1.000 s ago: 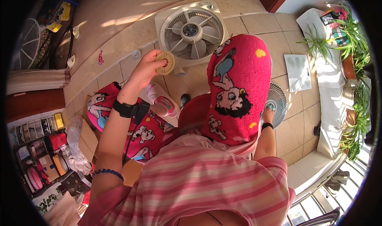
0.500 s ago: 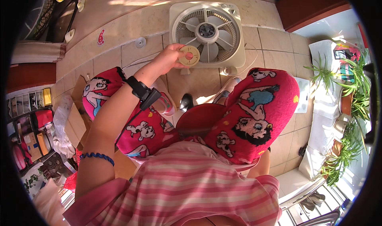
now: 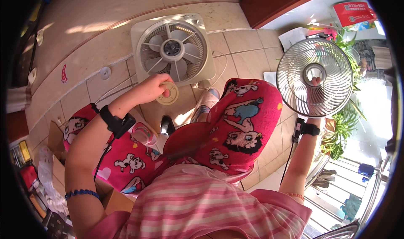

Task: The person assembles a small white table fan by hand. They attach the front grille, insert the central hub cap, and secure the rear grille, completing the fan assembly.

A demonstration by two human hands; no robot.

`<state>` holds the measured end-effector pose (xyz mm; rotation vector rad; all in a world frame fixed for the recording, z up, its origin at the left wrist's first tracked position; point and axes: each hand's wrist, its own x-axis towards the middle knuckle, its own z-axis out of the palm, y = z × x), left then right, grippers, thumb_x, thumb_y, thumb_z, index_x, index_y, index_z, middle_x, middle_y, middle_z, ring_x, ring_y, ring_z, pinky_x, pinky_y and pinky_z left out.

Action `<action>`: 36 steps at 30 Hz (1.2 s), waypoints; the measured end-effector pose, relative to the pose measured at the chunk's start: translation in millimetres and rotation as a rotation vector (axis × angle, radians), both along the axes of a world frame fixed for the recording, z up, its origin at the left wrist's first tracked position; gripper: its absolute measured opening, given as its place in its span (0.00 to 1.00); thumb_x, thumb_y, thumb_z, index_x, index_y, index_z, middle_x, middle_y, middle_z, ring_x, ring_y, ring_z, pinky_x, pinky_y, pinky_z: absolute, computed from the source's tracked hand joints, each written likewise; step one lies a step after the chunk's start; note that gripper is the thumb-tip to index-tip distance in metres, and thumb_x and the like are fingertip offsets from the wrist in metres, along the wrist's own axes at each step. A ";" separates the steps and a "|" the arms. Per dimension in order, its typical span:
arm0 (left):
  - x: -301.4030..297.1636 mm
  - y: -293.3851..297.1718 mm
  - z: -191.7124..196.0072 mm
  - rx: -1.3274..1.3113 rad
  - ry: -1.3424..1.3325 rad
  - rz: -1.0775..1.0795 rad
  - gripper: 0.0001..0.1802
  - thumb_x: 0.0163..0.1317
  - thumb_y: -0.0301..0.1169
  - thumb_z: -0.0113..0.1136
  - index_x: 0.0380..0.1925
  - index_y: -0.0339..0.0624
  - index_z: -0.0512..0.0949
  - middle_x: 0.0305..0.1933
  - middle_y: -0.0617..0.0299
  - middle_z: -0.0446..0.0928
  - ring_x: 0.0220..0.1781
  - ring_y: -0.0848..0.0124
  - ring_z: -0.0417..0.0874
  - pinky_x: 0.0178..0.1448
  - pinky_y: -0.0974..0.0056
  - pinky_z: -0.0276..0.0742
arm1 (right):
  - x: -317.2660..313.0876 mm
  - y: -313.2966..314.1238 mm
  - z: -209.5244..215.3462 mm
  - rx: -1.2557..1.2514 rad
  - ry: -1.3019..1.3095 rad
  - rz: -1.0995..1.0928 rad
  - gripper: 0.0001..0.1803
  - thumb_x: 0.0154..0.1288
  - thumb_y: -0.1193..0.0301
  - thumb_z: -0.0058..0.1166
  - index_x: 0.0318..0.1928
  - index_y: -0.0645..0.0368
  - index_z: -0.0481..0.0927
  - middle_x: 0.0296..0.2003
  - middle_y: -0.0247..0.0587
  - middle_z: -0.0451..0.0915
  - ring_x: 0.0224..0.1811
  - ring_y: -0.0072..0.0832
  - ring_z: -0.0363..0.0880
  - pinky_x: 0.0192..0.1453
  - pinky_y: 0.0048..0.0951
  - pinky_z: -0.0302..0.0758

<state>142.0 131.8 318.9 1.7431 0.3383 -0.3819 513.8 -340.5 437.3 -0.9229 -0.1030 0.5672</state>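
Note:
A square cream box fan (image 3: 209,49) lies face up on the floor ahead of me, its grey blades (image 3: 179,70) and hub (image 3: 172,48) bare behind fixed spokes. Near its front edge, my left hand (image 3: 158,88) grips a round cream disc (image 3: 169,93) by its rim. Out to the right, my right hand (image 3: 316,96) is behind a round swirl-ribbed fan grille (image 3: 290,70), holding it up. Its fingertips show through the grille's open centre ring; the ribs partly hide the rest of the hand.
Pink patterned trouser legs (image 3: 248,125) and a red seat (image 3: 183,140) are below. Potted plants (image 3: 343,125) line the right side by a metal railing (image 3: 362,197). A cord (image 3: 225,68) runs beside the fan. A white round drain cover (image 3: 105,73) is at left.
My right arm has come into view at the right with the fan grille. The view has swung right, so the box fan sits further left; the left hand still holds the disc.

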 end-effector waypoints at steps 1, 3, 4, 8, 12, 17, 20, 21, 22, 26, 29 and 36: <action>1.1 -4.3 1.0 -0.024 -0.004 -0.020 0.14 0.58 0.19 0.45 0.42 0.36 0.76 0.27 0.62 0.79 0.31 0.73 0.78 0.37 0.66 0.73 | 1.5 23.0 14.9 0.066 -0.018 0.064 0.28 0.70 0.47 0.43 0.43 0.64 0.72 0.40 0.43 0.70 0.45 0.34 0.67 0.55 0.31 0.64; 0.9 -12.8 4.3 -0.036 -0.025 -0.064 0.13 0.59 0.19 0.45 0.42 0.36 0.75 0.27 0.61 0.78 0.31 0.72 0.78 0.38 0.65 0.74 | 2.4 77.5 35.4 0.121 0.000 0.181 0.28 0.71 0.47 0.41 0.43 0.64 0.72 0.39 0.41 0.70 0.44 0.32 0.66 0.55 0.30 0.63; -0.6 -16.5 6.2 0.042 -0.053 -0.088 0.14 0.59 0.19 0.44 0.43 0.36 0.75 0.28 0.58 0.79 0.32 0.68 0.80 0.39 0.63 0.74 | -1.2 104.6 42.2 0.222 -0.006 0.308 0.28 0.72 0.46 0.41 0.43 0.64 0.71 0.39 0.40 0.70 0.44 0.31 0.66 0.55 0.29 0.63; -10.0 -13.2 4.9 0.362 -0.120 -0.191 0.14 0.60 0.21 0.47 0.45 0.39 0.75 0.36 0.51 0.81 0.40 0.56 0.82 0.45 0.57 0.76 | -29.4 206.2 55.5 0.215 -0.050 0.531 0.31 0.72 0.43 0.39 0.44 0.64 0.71 0.39 0.38 0.69 0.41 0.30 0.64 0.54 0.28 0.62; -21.3 -4.8 -10.3 0.492 -0.146 -0.264 0.12 0.59 0.24 0.51 0.43 0.38 0.75 0.41 0.47 0.80 0.44 0.48 0.81 0.46 0.50 0.76 | -70.3 273.4 25.3 0.254 0.021 0.624 0.29 0.69 0.43 0.43 0.47 0.58 0.73 0.38 0.33 0.69 0.40 0.27 0.64 0.53 0.29 0.63; -51.8 -20.3 -31.1 0.811 -0.403 -0.391 0.02 0.55 0.29 0.55 0.25 0.45 0.75 0.28 0.61 0.77 0.36 0.61 0.82 0.39 0.56 0.76 | -98.3 300.2 -31.9 -0.073 0.044 0.654 0.23 0.74 0.51 0.40 0.44 0.61 0.72 0.37 0.33 0.70 0.41 0.25 0.66 0.48 0.24 0.63; -71.2 -35.1 -32.8 0.929 -0.484 -0.557 0.02 0.52 0.30 0.58 0.23 0.47 0.77 0.23 0.65 0.75 0.31 0.67 0.81 0.35 0.61 0.73 | -103.5 296.7 -52.7 -0.689 -0.545 0.917 0.21 0.76 0.58 0.40 0.49 0.64 0.74 0.45 0.41 0.75 0.50 0.28 0.68 0.60 0.29 0.63; -76.7 -35.9 -31.7 0.881 -0.507 -0.515 0.03 0.49 0.29 0.60 0.19 0.47 0.78 0.20 0.64 0.77 0.27 0.65 0.81 0.29 0.60 0.73 | -108.2 296.8 -62.4 -0.946 -0.697 0.906 0.24 0.76 0.55 0.40 0.55 0.64 0.73 0.46 0.39 0.74 0.51 0.26 0.68 0.59 0.28 0.64; -77.6 -39.7 -28.7 0.922 -0.513 -0.522 0.04 0.46 0.28 0.62 0.16 0.46 0.78 0.18 0.63 0.78 0.24 0.66 0.81 0.25 0.61 0.71 | -111.5 297.2 -69.1 -1.179 -0.815 0.847 0.28 0.76 0.52 0.40 0.60 0.64 0.71 0.47 0.37 0.74 0.52 0.23 0.68 0.58 0.26 0.65; -72.5 -41.9 -9.4 0.957 -0.381 -0.764 0.10 0.41 0.33 0.68 0.26 0.44 0.83 0.27 0.61 0.82 0.31 0.61 0.84 0.34 0.52 0.78 | -112.4 305.8 -75.6 -1.301 -0.942 1.041 0.29 0.74 0.52 0.46 0.61 0.64 0.69 0.49 0.43 0.71 0.55 0.28 0.67 0.64 0.28 0.61; -66.6 -42.2 6.1 1.015 -0.329 -0.888 0.05 0.42 0.32 0.66 0.21 0.47 0.81 0.23 0.66 0.79 0.28 0.66 0.82 0.31 0.58 0.71 | -114.1 314.5 -76.9 -1.249 -0.915 1.135 0.27 0.74 0.53 0.47 0.59 0.64 0.70 0.45 0.42 0.71 0.52 0.27 0.67 0.61 0.27 0.62; -79.5 -48.0 4.2 1.137 -0.528 -0.598 0.01 0.45 0.30 0.62 0.18 0.51 0.80 0.20 0.69 0.78 0.27 0.69 0.81 0.38 0.60 0.69 | -132.0 359.4 -132.2 -1.270 -1.260 1.187 0.20 0.70 0.57 0.54 0.43 0.64 0.75 0.25 0.41 0.73 0.30 0.24 0.68 0.36 0.32 0.65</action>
